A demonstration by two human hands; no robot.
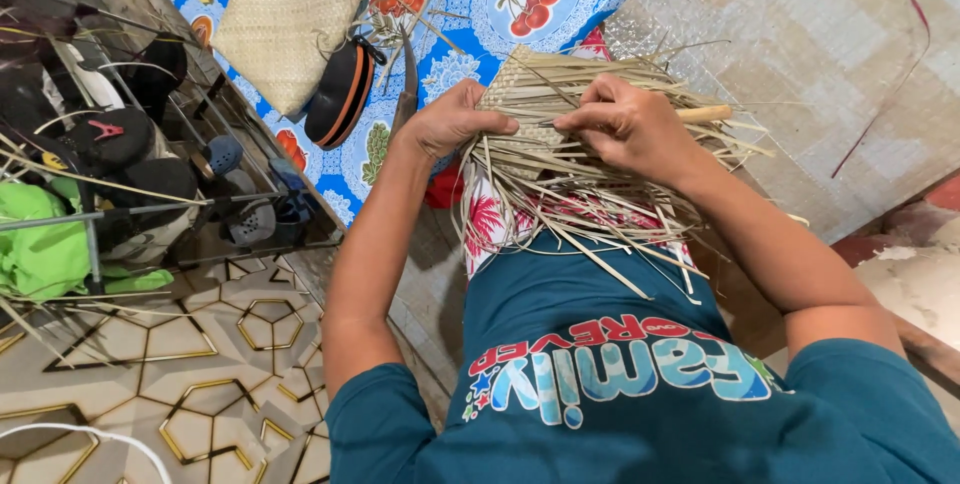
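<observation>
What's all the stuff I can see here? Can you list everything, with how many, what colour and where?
Woven piece with loose strips: one, pale straw, on the lap under both hands.
Tool with wooden handle: one, tan handle, in the right hand; its tip is hidden.
Woven bag: one, straw-coloured, on the cloth at upper left.
Patterned cloth: one, blue with fruit prints, top centre.
Round case: one, black with orange rim, beside the bag.
Rack of shoes: one, dark metal, left side.
Green cloth: one, bright green, far left.
Tiled floor: beige with gold lines, lower left.
Left hand: gripping the woven piece.
Right hand: pinching the tool.
</observation>
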